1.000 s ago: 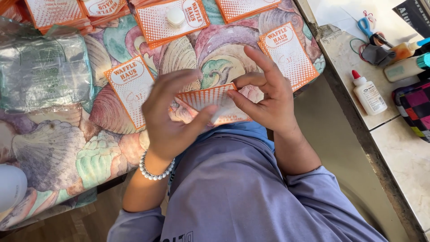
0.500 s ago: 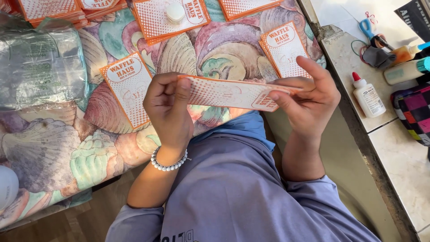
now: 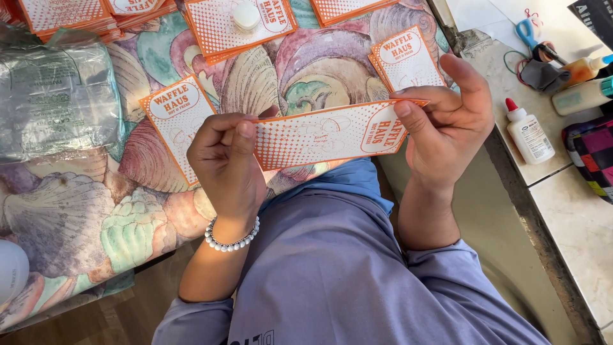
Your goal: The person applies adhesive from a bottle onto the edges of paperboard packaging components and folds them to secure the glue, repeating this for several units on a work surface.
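As both hands (image 3: pixel 227 160) (image 3: pixel 447 124) pinch it, orange-white card (image 3: pixel 319 134) outstretched

head cam | looks steeply down from above, close over left hand (image 3: pixel 225 163) and right hand (image 3: pixel 447 124) | shell-patterned cloth (image 3: pixel 83 211) beyond fingertips | white counter (image 3: pixel 575 211) right of fingers

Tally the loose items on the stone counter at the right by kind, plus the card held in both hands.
Orange-and-white paper card, held by left hand and right hand: 1
Glue bottles: 3
Blue-handled scissors: 1
Total: 5
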